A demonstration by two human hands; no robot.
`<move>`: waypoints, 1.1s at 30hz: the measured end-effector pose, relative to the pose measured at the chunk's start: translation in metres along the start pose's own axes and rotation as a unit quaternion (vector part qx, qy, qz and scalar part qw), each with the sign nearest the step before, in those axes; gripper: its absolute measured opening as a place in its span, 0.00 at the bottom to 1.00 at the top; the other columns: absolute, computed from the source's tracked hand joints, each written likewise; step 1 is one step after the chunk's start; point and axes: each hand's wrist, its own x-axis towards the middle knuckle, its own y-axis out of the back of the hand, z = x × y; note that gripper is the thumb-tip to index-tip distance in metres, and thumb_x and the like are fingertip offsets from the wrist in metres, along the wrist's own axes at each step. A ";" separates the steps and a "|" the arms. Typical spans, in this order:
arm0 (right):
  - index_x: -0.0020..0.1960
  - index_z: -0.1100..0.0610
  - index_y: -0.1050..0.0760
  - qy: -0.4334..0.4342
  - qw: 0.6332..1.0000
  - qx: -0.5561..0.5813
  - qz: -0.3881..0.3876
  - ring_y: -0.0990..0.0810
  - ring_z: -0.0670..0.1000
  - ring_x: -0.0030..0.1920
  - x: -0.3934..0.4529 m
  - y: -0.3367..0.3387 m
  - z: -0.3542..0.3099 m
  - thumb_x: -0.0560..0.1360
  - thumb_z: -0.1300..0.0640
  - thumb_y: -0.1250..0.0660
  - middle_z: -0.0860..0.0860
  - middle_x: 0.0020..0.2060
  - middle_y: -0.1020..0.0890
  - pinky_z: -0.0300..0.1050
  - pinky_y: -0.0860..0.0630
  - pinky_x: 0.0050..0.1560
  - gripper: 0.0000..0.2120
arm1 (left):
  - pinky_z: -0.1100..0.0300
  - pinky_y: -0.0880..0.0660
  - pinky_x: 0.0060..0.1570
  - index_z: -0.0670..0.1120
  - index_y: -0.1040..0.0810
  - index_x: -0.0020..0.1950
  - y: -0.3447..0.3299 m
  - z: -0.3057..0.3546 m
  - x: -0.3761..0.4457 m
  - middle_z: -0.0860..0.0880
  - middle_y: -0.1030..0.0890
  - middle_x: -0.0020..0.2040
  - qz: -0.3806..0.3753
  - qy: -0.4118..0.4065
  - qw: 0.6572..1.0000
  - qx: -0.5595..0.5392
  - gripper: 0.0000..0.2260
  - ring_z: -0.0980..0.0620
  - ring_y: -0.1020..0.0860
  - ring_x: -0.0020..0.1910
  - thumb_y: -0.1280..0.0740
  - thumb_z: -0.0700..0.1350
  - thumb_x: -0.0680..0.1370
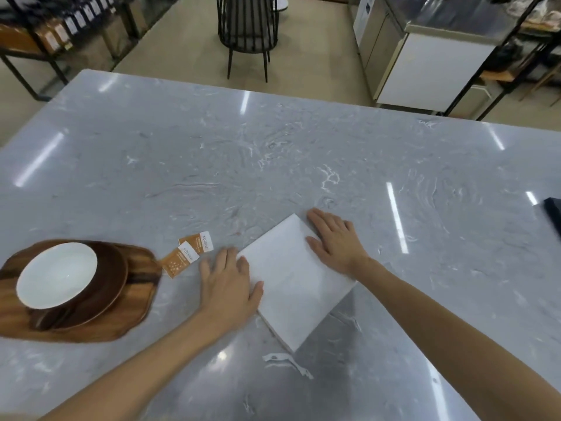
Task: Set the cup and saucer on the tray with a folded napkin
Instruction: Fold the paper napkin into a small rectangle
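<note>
A white folded napkin lies flat on the grey marble table, turned diagonally. My left hand rests flat on its left edge, fingers spread. My right hand presses flat on its upper right edge. At the far left a wooden tray carries a dark brown saucer, and on the saucer sits a cup that is white inside and brown outside. Neither hand grips anything.
Two orange sugar packets lie between the tray and my left hand. A dark object pokes in at the right edge. Beyond the table's far edge stand a black wire chair and a steel counter.
</note>
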 end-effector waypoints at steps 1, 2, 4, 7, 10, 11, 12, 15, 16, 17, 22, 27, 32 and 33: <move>0.79 0.53 0.38 -0.039 0.999 0.031 0.021 0.33 0.58 0.74 -0.008 0.002 -0.003 0.83 0.44 0.42 0.54 0.77 0.32 0.57 0.33 0.70 0.27 | 0.43 0.38 0.64 0.45 0.25 0.67 0.005 0.001 0.008 0.44 0.31 0.72 0.017 -0.020 0.999 -0.022 0.27 0.43 0.35 0.72 0.43 0.62 0.78; 0.76 0.56 0.33 -0.084 0.994 0.061 0.042 0.29 0.61 0.70 -0.017 0.004 -0.005 0.82 0.47 0.38 0.57 0.72 0.27 0.57 0.29 0.67 0.26 | 0.44 0.36 0.64 0.45 0.26 0.69 0.010 0.001 0.019 0.44 0.31 0.73 0.027 -0.052 0.997 -0.054 0.25 0.43 0.36 0.72 0.41 0.60 0.79; 0.70 0.58 0.27 -0.181 0.976 0.107 0.052 0.24 0.63 0.63 -0.042 0.009 -0.001 0.79 0.49 0.34 0.59 0.64 0.23 0.56 0.24 0.60 0.23 | 0.46 0.34 0.67 0.44 0.31 0.75 0.018 0.005 0.048 0.43 0.32 0.74 0.028 -0.131 0.982 -0.136 0.25 0.42 0.37 0.73 0.37 0.53 0.80; 0.65 0.56 0.26 -0.282 0.947 0.156 -0.009 0.21 0.60 0.55 -0.078 0.018 0.008 0.77 0.45 0.30 0.57 0.57 0.23 0.52 0.22 0.54 0.22 | 0.50 0.39 0.73 0.43 0.37 0.79 0.027 0.023 0.101 0.41 0.32 0.74 -0.013 -0.175 0.964 -0.198 0.26 0.40 0.38 0.73 0.37 0.47 0.82; 0.63 0.55 0.25 -0.301 0.935 0.184 -0.039 0.21 0.55 0.51 -0.095 0.025 0.011 0.76 0.46 0.27 0.55 0.54 0.21 0.46 0.26 0.50 0.21 | 0.52 0.43 0.75 0.42 0.43 0.81 0.037 0.048 0.154 0.38 0.36 0.77 -0.105 -0.194 0.963 -0.154 0.28 0.39 0.40 0.76 0.37 0.46 0.83; 0.63 0.56 0.24 -0.300 0.934 0.188 -0.046 0.21 0.54 0.52 -0.096 0.026 0.010 0.76 0.47 0.27 0.55 0.54 0.20 0.45 0.25 0.51 0.20 | 0.51 0.41 0.74 0.41 0.44 0.81 0.041 0.054 0.167 0.36 0.37 0.77 -0.147 -0.202 0.961 -0.122 0.31 0.38 0.40 0.77 0.35 0.45 0.82; 0.63 0.56 0.24 -0.298 0.934 0.189 -0.056 0.21 0.55 0.54 -0.097 0.027 0.009 0.76 0.49 0.27 0.56 0.55 0.20 0.46 0.24 0.53 0.19 | 0.50 0.39 0.73 0.41 0.44 0.80 0.045 0.058 0.178 0.35 0.37 0.76 -0.181 -0.209 0.957 -0.087 0.32 0.38 0.38 0.76 0.33 0.44 0.80; 0.65 0.57 0.26 -0.297 0.932 0.189 -0.086 0.21 0.57 0.58 -0.094 0.028 0.008 0.77 0.52 0.28 0.57 0.57 0.18 0.49 0.23 0.58 0.19 | 0.49 0.29 0.62 0.43 0.28 0.64 0.056 0.063 0.200 0.36 0.29 0.66 -0.232 -0.240 0.941 -0.044 0.20 0.38 0.27 0.64 0.27 0.40 0.75; 0.65 0.58 0.27 -0.298 0.931 0.190 -0.094 0.20 0.58 0.59 -0.093 0.029 0.007 0.78 0.53 0.29 0.57 0.57 0.18 0.50 0.23 0.58 0.19 | 0.49 0.27 0.58 0.45 0.27 0.56 0.059 0.064 0.203 0.39 0.26 0.61 -0.242 -0.249 0.937 -0.044 0.15 0.40 0.25 0.59 0.26 0.38 0.74; 0.65 0.58 0.27 -0.299 0.929 0.189 -0.103 0.20 0.58 0.59 -0.091 0.029 0.006 0.78 0.53 0.30 0.57 0.58 0.18 0.50 0.23 0.58 0.18 | 0.50 0.27 0.55 0.46 0.27 0.52 0.061 0.064 0.205 0.41 0.24 0.56 -0.245 -0.259 0.933 -0.047 0.13 0.41 0.24 0.56 0.25 0.38 0.73; 0.55 0.59 0.25 -0.318 0.917 0.196 -0.139 0.18 0.60 0.56 -0.089 0.028 0.003 0.77 0.56 0.34 0.58 0.53 0.18 0.46 0.24 0.48 0.10 | 0.56 0.29 0.47 0.43 0.24 0.59 0.060 0.066 0.207 0.48 0.23 0.50 -0.246 -0.255 0.931 -0.090 0.17 0.47 0.25 0.49 0.24 0.43 0.73; 0.45 0.54 0.26 -0.329 0.912 0.199 -0.143 0.17 0.58 0.49 -0.090 0.031 -0.001 0.72 0.55 0.34 0.54 0.45 0.18 0.45 0.26 0.42 0.04 | 0.63 0.34 0.37 0.42 0.23 0.55 0.062 0.068 0.205 0.49 0.25 0.50 -0.209 -0.275 0.933 -0.104 0.13 0.50 0.27 0.47 0.25 0.39 0.73; 0.45 0.52 0.26 -0.304 0.920 0.234 -0.081 0.19 0.54 0.45 -0.099 0.033 -0.004 0.73 0.53 0.32 0.50 0.42 0.18 0.44 0.25 0.40 0.04 | 0.63 0.25 0.43 0.47 0.24 0.60 0.083 0.053 0.196 0.49 0.21 0.52 -0.209 -0.288 0.922 -0.151 0.16 0.53 0.22 0.45 0.27 0.39 0.74; 0.44 0.52 0.26 -0.294 0.919 0.254 -0.063 0.19 0.54 0.44 -0.100 0.037 -0.003 0.73 0.54 0.31 0.50 0.41 0.18 0.44 0.25 0.40 0.04 | 0.58 0.22 0.46 0.48 0.22 0.62 0.090 0.048 0.193 0.48 0.19 0.53 -0.213 -0.292 0.919 -0.155 0.17 0.50 0.19 0.47 0.28 0.39 0.74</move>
